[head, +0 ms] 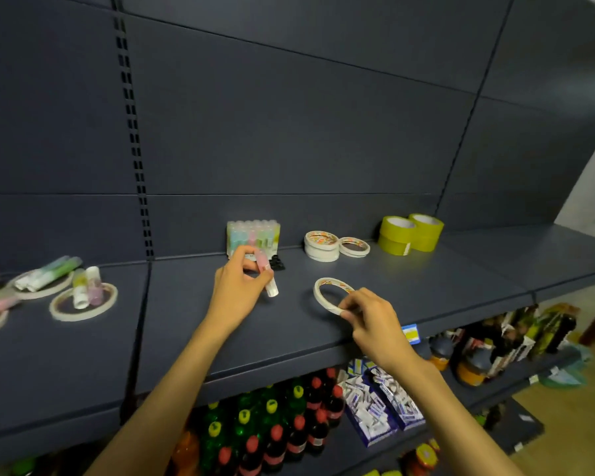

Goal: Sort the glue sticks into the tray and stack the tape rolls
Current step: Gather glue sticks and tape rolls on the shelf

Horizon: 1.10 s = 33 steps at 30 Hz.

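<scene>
Your left hand [236,290] grips a pink glue stick [267,274]; your right hand [371,319] pinches a tape roll [325,297]; the tray [253,237] holds upright sticks.

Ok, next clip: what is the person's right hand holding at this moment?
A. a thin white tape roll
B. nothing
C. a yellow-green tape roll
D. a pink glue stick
A: the right hand pinches the near rim of a thin white tape roll over the shelf, while the pink glue stick is in the left hand, and the yellow-green tape rolls stand untouched at the back.
</scene>
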Available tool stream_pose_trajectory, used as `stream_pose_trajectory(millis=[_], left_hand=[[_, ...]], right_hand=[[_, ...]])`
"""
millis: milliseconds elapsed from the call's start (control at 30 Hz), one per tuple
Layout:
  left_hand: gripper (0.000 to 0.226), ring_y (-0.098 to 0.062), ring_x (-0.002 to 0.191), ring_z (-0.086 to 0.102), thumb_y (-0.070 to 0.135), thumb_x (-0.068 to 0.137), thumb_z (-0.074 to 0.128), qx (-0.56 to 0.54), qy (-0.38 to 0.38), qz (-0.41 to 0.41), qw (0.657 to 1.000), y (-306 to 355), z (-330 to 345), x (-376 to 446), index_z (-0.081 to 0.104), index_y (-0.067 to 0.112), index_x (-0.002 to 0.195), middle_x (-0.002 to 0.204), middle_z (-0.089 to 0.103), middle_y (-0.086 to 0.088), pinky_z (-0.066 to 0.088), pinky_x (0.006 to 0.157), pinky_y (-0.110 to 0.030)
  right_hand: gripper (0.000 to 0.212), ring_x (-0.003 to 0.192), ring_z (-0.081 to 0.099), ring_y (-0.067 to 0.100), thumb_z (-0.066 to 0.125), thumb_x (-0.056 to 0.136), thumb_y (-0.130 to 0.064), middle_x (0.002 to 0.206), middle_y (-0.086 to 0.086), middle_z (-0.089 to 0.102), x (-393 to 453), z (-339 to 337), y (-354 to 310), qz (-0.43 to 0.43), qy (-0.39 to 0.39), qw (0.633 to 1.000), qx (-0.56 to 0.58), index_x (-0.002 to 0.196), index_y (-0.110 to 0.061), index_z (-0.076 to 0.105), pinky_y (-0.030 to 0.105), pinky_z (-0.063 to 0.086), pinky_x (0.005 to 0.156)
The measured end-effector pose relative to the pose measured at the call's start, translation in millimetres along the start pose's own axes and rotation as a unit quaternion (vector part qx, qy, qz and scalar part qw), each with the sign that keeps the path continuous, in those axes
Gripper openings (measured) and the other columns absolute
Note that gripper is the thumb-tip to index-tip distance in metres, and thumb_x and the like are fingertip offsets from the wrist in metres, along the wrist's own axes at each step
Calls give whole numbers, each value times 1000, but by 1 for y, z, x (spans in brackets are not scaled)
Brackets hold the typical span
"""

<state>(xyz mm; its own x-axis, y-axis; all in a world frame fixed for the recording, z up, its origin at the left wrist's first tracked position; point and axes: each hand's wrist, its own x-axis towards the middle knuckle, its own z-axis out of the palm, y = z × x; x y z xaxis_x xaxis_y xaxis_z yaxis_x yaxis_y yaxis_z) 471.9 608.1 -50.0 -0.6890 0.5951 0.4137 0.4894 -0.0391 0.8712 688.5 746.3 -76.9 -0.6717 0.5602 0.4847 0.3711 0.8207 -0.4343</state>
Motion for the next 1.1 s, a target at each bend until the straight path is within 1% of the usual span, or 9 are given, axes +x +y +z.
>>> stream_pose_trajectory(millis=[133, 233, 300, 500, 633, 667, 767, 900, 1100], left_hand=[[36, -2, 57, 58, 14, 86, 73, 47, 31, 31, 998, -2, 25, 21, 54, 23, 114, 71, 64, 8, 47, 66, -17], [35, -2, 57, 57, 12, 87, 71, 69, 36, 43, 996, -2, 37, 38, 53, 23, 116, 73, 61, 7, 46, 64, -12], [34, -3, 60, 58, 13, 88, 70, 92, 35, 53, 994, -1, 46, 49, 53, 23, 115, 76, 61, 7, 45, 64, -9], [31, -13, 67, 62, 8, 89, 67, 169, 46, 63, 982, -2, 74, 79, 52, 20, 114, 88, 59, 5, 49, 67, -16], [30, -7, 78, 64, 13, 90, 67, 229, 51, 60, 970, -11, 88, 98, 50, 26, 110, 91, 62, 9, 51, 73, -28], [30, -9, 81, 63, 17, 89, 68, 262, 60, 61, 961, -15, 91, 103, 50, 28, 110, 90, 63, 9, 49, 76, -31], [30, -20, 94, 55, 32, 85, 70, 407, 113, 68, 904, -26, 97, 115, 49, 31, 107, 87, 65, 8, 37, 84, -37], [36, -25, 98, 49, 37, 85, 72, 451, 122, 58, 882, -34, 105, 126, 52, 27, 113, 94, 64, 1, 27, 83, -33], [33, -24, 89, 48, 34, 83, 76, 506, 118, 110, 847, -38, 112, 134, 57, 22, 106, 90, 64, 2, 35, 80, -37]], right_hand=[[13, 82, 57, 10, 69, 90, -8, 90, -6, 62, 30, -2, 38, -7, -14, 1000, 18, 88, -20, 64, 17, 41, 73], [13, 83, 58, 11, 68, 90, -8, 91, -6, 62, 52, -3, 61, -22, -22, 999, 37, 89, -20, 64, 21, 44, 75], [13, 81, 58, 11, 68, 89, -6, 90, -6, 62, 69, -3, 77, -32, -16, 998, 49, 90, -19, 66, 20, 43, 73], [13, 79, 57, 8, 68, 87, -4, 87, -8, 63, 116, -2, 119, -39, -11, 995, 93, 86, -17, 67, 8, 39, 70], [15, 78, 56, 10, 68, 86, -2, 87, -7, 62, 142, 0, 148, -30, -9, 995, 98, 86, -17, 66, 9, 37, 68], [16, 80, 56, 11, 67, 86, -2, 88, -7, 62, 148, 1, 156, -26, -9, 995, 96, 86, -18, 65, 13, 38, 68], [15, 85, 58, 15, 67, 87, -4, 91, -6, 63, 163, 9, 172, -20, -16, 996, 86, 86, -18, 64, 25, 41, 74], [11, 87, 59, 16, 67, 88, -6, 94, -3, 64, 177, 18, 184, -15, -17, 997, 76, 89, -16, 65, 25, 40, 75], [10, 88, 56, 16, 66, 89, -5, 91, -7, 58, 190, 22, 198, -21, -12, 997, 69, 89, -15, 65, 25, 38, 75]])
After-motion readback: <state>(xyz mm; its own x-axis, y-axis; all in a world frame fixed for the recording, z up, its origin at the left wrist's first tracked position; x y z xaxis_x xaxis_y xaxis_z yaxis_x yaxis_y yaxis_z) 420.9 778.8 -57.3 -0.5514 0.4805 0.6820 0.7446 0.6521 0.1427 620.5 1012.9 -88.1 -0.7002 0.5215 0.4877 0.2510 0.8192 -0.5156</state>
